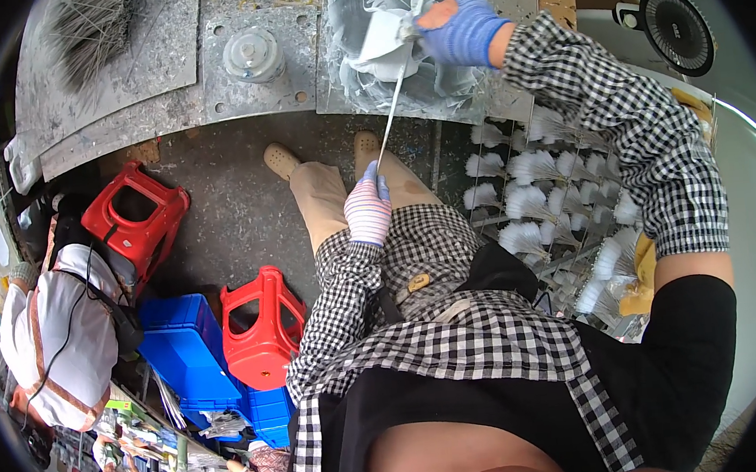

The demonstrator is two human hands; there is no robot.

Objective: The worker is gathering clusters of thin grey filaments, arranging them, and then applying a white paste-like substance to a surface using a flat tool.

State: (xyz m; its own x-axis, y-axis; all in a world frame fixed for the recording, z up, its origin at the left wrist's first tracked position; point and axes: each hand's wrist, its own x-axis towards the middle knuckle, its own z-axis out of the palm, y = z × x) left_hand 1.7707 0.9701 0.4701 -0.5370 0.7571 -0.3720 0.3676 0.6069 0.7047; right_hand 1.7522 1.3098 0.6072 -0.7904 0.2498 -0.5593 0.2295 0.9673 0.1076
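Observation:
My left hand, in a white glove with pink stripes, is closed around the lower end of a thin pale rod. The rod slants up to the table, its far end meeting white paste. My right hand, in a blue striped glove with bare fingertips, is closed at the edge of a flat white piece smeared with paste. Its fingertips are slightly blurred. Beneath lies a grey board spread with thick white paste.
Left on the metal table are a clear round container and a bundle of thin wires. White fan-shaped tufts fill a rack at right. Red stools, blue bins and a seated person are to the left.

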